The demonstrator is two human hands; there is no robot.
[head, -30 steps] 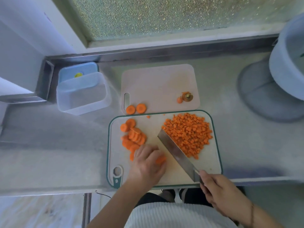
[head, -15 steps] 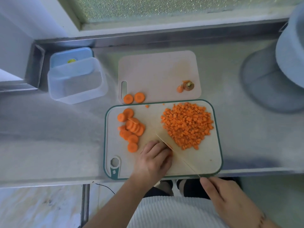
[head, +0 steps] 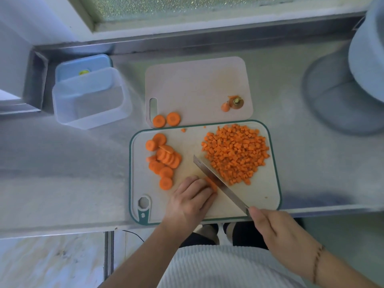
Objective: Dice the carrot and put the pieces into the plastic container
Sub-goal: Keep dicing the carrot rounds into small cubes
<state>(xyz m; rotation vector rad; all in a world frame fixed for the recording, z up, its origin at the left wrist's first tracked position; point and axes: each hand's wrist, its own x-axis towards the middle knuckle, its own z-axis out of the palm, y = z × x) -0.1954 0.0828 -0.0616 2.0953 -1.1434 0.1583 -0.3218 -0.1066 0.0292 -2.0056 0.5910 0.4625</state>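
The left hand (head: 192, 201) lies knuckles up on the near part of the green-rimmed board (head: 268, 196), its fingers curled down onto a carrot piece (head: 211, 184) that shows just past the fingertips. The knife (head: 220, 182) blade stands against that piece on its right side, running aslant from the board's middle back to the right hand (head: 276, 229), which grips the handle at the board's near edge. Just left of the left hand and beyond it lie carrot slices (head: 164, 161), some overlapping. Right of the blade sits a heap of dice (head: 235, 153). Behind this board lies a pink board (head: 197, 84) with two more slices (head: 166, 119) at its near left corner and the carrot top (head: 233, 103) near its right edge. The container (head: 91, 100), with no carrot in it, stands well to the left on the tabletop (head: 62, 173), its lid (head: 83, 66) behind it.
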